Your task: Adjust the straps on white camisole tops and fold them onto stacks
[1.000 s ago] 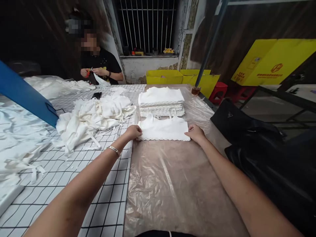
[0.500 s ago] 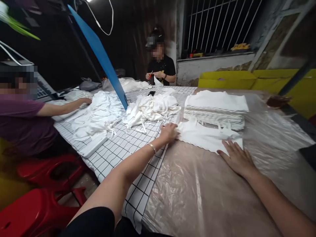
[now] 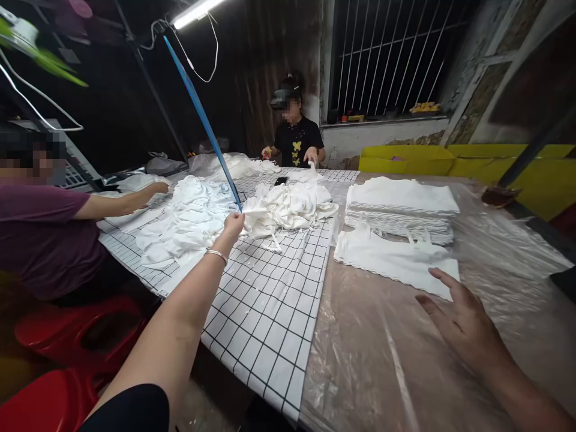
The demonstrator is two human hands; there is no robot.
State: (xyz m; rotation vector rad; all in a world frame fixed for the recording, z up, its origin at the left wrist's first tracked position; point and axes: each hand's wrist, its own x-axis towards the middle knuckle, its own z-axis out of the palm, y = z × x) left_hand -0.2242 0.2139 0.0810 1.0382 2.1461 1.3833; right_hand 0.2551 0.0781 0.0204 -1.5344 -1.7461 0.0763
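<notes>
My left hand (image 3: 233,225) reaches out to a loose heap of white garments (image 3: 290,207) on the checked tablecloth and pinches the heap's near left edge. My right hand (image 3: 463,321) hovers open, fingers spread, over the clear plastic sheet, just short of a flat folded white garment (image 3: 396,261). Behind that garment stands a neat stack of folded white garments (image 3: 400,207).
A blue board (image 3: 202,120) leans over the table beside the heap. A second garment heap (image 3: 184,219) lies left of it. One person in purple sits at the left; another in black works at the far end. Red stools (image 3: 76,330) stand lower left, yellow bins (image 3: 405,157) behind.
My left hand left the folded garment and moved up left to the heap's edge. My right hand lifted off the folded garment and drew back. The view turned left.
</notes>
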